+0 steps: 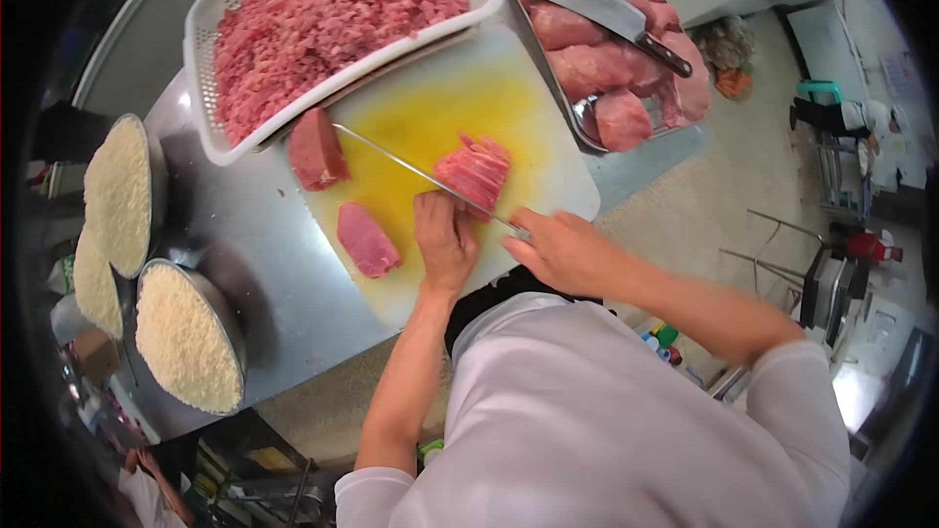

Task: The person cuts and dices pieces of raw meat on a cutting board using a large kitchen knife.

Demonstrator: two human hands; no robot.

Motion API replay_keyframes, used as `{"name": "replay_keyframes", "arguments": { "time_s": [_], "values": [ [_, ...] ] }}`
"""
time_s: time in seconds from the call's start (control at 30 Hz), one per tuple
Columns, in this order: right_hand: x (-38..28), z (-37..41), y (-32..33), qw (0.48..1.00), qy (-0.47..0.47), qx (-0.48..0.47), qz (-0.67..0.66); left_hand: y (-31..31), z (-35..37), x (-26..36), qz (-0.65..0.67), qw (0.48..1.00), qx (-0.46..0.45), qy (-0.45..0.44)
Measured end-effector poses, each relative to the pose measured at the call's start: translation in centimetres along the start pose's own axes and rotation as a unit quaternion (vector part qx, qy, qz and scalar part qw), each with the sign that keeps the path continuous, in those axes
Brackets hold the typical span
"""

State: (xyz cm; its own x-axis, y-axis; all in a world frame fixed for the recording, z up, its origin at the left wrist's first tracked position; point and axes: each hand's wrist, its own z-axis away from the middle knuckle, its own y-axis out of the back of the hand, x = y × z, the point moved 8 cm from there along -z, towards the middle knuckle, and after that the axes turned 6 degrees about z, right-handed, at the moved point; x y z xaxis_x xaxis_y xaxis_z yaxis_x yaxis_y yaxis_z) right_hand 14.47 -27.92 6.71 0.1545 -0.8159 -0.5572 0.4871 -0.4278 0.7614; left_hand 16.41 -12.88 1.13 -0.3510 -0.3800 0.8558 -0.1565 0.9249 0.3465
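Note:
My right hand (562, 252) is wrapped round the handle of a long, thin-bladed knife (396, 158). The blade slants across the cutting board (559, 168), over the near side of a piece of sliced raw meat (474, 172). Close against the blade, my left hand (445, 242) has its fingers curled down on the meat, which they partly hide. The meat's far part is cut into thin strips that still lie together. A block of meat (315, 151) sits near the knife's tip, and a flatter piece (368, 240) lies left of my left hand.
Behind the board stands a white plastic basket (201, 88) heaped with diced meat. A metal tray (589, 142) at the back right holds large meat pieces, with a cleaver (592, 5) on top. Bowls of pale crumbs (186, 337) stand left on the metal table (284, 274).

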Motion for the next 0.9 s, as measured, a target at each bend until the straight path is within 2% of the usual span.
{"name": "replay_keyframes", "arguments": {
  "time_s": [0.1, 0.23, 0.3, 0.33, 0.43, 0.47, 0.5, 0.57, 0.6, 0.73, 0.9],
  "values": [
    [0.2, -4.2, -2.6, 0.999, 0.024, 0.026, 0.011, 0.0, 0.9, -0.3, -0.004, 1.0, -0.009, -0.006],
    [-0.6, -2.7, -0.6, 0.998, 0.041, 0.045, -0.012, 0.3, 0.6, 0.1, 0.003, 1.0, 0.0, 0.006],
    [-0.6, 0.6, 0.2, 0.999, -0.026, -0.034, 0.014, 0.5, 0.6, 0.3, -0.006, 1.0, -0.003, -0.008],
    [0.1, 0.9, 0.0, 0.999, -0.025, -0.033, 0.015, 0.5, 0.5, 0.3, -0.006, 1.0, -0.002, -0.009],
    [2.0, 0.5, -2.3, 0.999, -0.028, -0.015, -0.012, 0.4, 0.8, 0.0, -0.017, 1.0, -0.017, 0.007],
    [1.8, -1.0, -2.6, 1.0, -0.007, 0.018, 0.0, 0.4, 0.5, -0.1, -0.012, 1.0, -0.009, 0.004],
    [1.4, -2.1, -2.6, 0.999, 0.013, 0.049, 0.008, 0.5, 0.8, 0.0, -0.009, 1.0, -0.004, 0.004],
    [0.5, -2.1, -1.1, 0.998, 0.027, 0.051, 0.002, 0.7, 1.3, 0.3, -0.004, 1.0, 0.001, -0.011],
    [-0.5, -1.2, 0.3, 0.999, 0.008, 0.033, -0.013, 0.7, 0.9, 0.4, 0.001, 0.999, 0.008, -0.031],
    [-1.2, 4.4, 1.8, 0.997, -0.055, -0.032, -0.039, 0.7, 0.8, 0.8, -0.034, 0.999, -0.016, -0.019],
    [-0.5, 3.9, 0.4, 0.992, -0.093, -0.066, -0.052, 0.5, 1.0, -0.1, -0.02, 0.999, -0.028, -0.008]
  ]
}}
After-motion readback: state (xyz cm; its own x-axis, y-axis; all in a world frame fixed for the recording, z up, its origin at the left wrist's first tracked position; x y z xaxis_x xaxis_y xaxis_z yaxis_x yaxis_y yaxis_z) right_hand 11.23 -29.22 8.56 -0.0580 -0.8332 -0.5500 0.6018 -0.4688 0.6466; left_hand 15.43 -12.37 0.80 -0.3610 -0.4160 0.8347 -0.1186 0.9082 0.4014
